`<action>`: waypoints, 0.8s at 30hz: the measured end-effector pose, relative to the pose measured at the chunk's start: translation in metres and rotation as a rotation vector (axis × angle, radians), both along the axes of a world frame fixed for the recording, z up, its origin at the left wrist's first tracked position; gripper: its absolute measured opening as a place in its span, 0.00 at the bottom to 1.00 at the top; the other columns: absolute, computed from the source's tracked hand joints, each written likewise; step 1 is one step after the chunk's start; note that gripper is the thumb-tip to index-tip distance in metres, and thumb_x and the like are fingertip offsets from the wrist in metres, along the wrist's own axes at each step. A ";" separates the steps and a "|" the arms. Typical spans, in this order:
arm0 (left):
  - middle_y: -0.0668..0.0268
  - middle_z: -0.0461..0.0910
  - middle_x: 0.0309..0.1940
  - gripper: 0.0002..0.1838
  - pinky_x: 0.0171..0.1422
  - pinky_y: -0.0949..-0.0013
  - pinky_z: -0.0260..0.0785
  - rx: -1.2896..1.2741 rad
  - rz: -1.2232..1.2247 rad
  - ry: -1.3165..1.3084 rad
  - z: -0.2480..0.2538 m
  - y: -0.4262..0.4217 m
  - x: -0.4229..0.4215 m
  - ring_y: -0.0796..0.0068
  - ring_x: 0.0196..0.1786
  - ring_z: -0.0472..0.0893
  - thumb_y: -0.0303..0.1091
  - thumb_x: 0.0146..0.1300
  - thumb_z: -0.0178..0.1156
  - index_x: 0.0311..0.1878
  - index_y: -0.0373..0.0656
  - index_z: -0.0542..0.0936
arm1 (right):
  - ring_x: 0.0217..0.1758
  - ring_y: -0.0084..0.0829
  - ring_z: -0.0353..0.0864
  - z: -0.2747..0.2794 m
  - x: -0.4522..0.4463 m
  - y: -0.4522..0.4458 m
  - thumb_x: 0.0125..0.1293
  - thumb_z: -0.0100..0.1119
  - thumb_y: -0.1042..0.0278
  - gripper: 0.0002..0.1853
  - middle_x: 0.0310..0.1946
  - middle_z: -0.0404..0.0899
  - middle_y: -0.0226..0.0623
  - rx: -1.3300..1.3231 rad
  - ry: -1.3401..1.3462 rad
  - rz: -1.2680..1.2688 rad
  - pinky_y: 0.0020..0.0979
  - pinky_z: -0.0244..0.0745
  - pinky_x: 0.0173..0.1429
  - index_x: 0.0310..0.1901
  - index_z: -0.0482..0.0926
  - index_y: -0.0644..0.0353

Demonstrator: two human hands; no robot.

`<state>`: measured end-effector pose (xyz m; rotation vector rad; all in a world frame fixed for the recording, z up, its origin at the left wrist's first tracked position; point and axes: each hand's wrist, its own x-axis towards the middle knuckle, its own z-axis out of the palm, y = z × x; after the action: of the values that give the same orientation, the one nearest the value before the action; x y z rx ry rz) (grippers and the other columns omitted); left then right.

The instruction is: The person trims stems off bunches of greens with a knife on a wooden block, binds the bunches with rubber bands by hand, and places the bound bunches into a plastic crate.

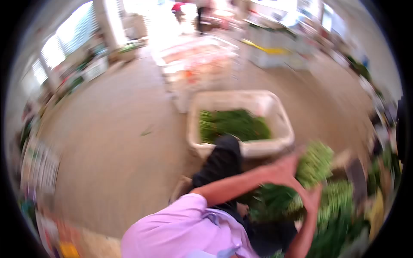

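both hands [286, 167] hold a green vegetable bundle [315, 164].

The tub [267, 149] looks like smooth plastic, the floor [103, 137] matt, the shirt [176, 225] and trousers [223, 160] matt cloth, and the bunch of greens [315, 165] rough.

No text, label, brand, number or sign can be read: the white tub [269, 149] shows no legible marking, nor do the pale stacked crates [195, 71] just beyond it or the slatted crate [41, 165] well to its left; all are blurred.
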<state>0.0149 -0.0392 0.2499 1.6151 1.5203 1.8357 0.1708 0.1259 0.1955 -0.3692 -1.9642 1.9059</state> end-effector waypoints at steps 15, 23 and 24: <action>0.61 0.75 0.59 0.48 0.65 0.62 0.74 -0.181 -0.182 -0.702 -0.127 0.025 -0.016 0.67 0.61 0.77 0.26 0.46 0.78 0.70 0.38 0.63 | 0.74 0.44 0.65 -0.052 -0.024 -0.044 0.52 0.81 0.52 0.65 0.69 0.65 0.51 0.064 -0.090 -0.043 0.42 0.59 0.78 0.78 0.40 0.64; 0.60 0.78 0.55 0.40 0.60 0.64 0.75 -0.447 0.133 -0.307 -0.127 0.033 -0.031 0.69 0.55 0.80 0.18 0.46 0.73 0.66 0.36 0.68 | 0.68 0.53 0.72 -0.160 0.007 0.033 0.49 0.81 0.52 0.46 0.61 0.76 0.55 0.612 -0.344 0.012 0.43 0.70 0.70 0.64 0.69 0.69; 0.58 0.78 0.56 0.43 0.63 0.62 0.73 -0.415 0.142 -0.171 -0.128 0.040 -0.045 0.66 0.56 0.80 0.22 0.44 0.75 0.67 0.36 0.68 | 0.59 0.57 0.78 -0.164 0.013 0.052 0.47 0.81 0.54 0.39 0.51 0.80 0.55 0.776 -0.725 -0.053 0.45 0.77 0.61 0.54 0.72 0.69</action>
<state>-0.0301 0.0012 0.1223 1.1591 1.8239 1.5407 0.1838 0.1783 0.0310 -0.9351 -2.8974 0.8738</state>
